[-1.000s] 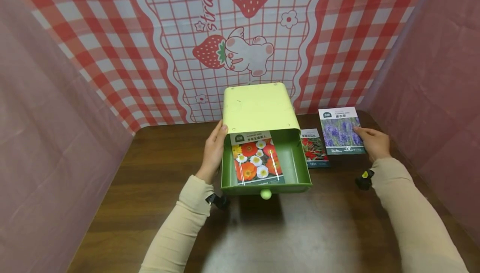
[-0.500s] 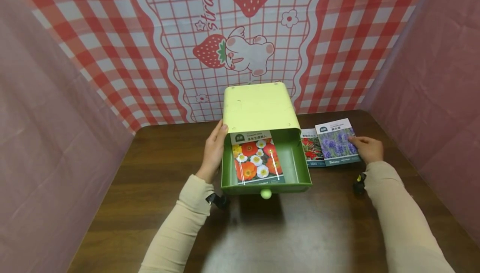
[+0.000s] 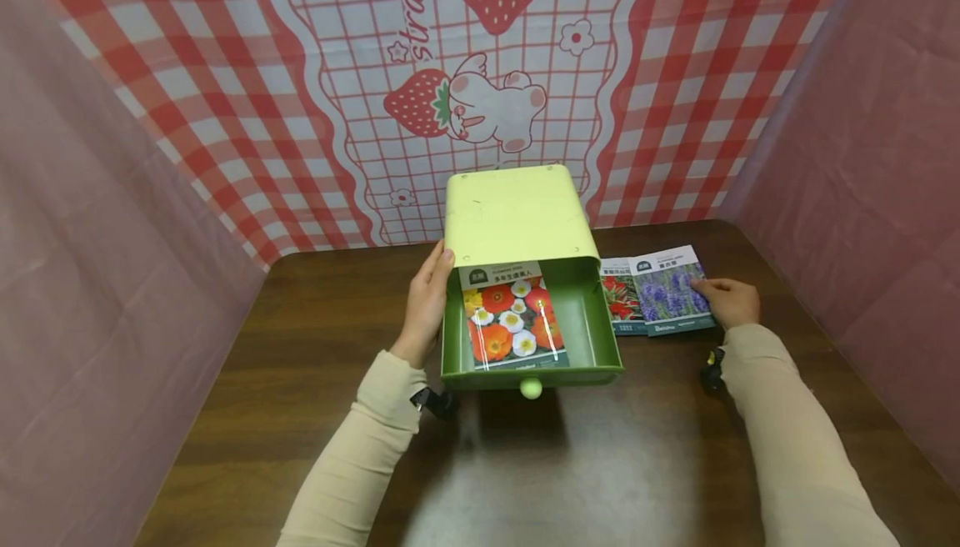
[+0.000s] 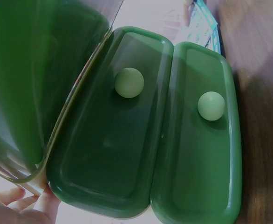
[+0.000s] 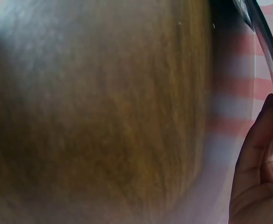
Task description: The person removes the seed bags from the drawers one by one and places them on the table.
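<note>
A light-green drawer cabinet (image 3: 517,213) stands at the middle of the table, its top drawer (image 3: 585,330) pulled out. A seed packet with orange and white poppies (image 3: 513,322) lies in that drawer, towards its left side. Against the cabinet's left side rests my left hand (image 3: 427,301), fingers extended along the wall. My right hand (image 3: 731,301) pinches the right edge of a lavender seed packet (image 3: 671,293) between thumb and fingers. This packet partly overlaps another with red flowers (image 3: 621,298), just right of the cabinet. The right wrist view shows the fingers (image 5: 260,140) at a packet's dark edge.
Two shut drawers (image 4: 113,135) with round knobs (image 4: 129,83) sit below the open one. The brown wooden table (image 3: 300,380) ends at a red checked strawberry cloth (image 3: 495,105) behind. Pink cloth hangs at both sides.
My right hand has moved left and down, bringing the lavender packet from the upper right until it overlaps the red-flowered packet. The left hand and cabinet have stayed in place.
</note>
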Demonstrator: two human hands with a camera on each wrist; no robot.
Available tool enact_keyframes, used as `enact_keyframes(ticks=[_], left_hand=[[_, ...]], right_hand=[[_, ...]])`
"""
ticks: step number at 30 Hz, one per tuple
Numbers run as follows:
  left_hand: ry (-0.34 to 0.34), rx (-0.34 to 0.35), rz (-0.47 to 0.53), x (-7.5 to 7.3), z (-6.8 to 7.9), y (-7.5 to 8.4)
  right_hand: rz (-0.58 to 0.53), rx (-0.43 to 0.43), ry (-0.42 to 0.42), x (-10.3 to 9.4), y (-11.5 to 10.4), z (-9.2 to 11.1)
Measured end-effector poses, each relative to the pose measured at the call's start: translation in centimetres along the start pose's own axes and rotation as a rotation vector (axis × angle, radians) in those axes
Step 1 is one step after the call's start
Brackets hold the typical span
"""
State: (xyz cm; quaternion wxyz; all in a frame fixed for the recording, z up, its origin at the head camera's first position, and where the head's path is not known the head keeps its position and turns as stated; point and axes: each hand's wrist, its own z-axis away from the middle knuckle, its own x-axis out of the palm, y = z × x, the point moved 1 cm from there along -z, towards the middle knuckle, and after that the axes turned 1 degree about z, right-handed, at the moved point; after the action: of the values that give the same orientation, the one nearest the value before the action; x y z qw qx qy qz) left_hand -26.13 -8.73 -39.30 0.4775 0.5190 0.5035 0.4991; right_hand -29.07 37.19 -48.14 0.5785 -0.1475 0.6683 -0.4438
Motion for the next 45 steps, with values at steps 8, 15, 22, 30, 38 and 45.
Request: enact_keyframes(ticks=[8,15,22,30,38,45], left_hand=[[0.0,-0.013,-0.046,0.3,1.7,2.7],[-0.001,-0.006,-0.011,-0.1,0.1,0.0],[0.018,0.011,-0.014,-0.1,-0.2,-0.5],[0.026,0.014,-0.017,0.0,-0.1,-0.5],[0.022,0.014,-0.008,0.0,-0.1,-0.4],[0.018,0.007,-0.006,-0.1,-0.1,-0.5]], right_hand=[[0.047,-0.009,-0.068,-0.3,0.0,0.2],[0.168,0.002,-0.099,-0.2,0.4,0.3],[0.252,0.007,-0.124,-0.2,0.2,0.4],[0.337,0.014,-0.124,0.0,-0.2,0.4],[0.377,-0.006,-0.099,0.2,-0.6,0.8],[0.397,-0.05,-0.089,0.3,-0.6,0.5]])
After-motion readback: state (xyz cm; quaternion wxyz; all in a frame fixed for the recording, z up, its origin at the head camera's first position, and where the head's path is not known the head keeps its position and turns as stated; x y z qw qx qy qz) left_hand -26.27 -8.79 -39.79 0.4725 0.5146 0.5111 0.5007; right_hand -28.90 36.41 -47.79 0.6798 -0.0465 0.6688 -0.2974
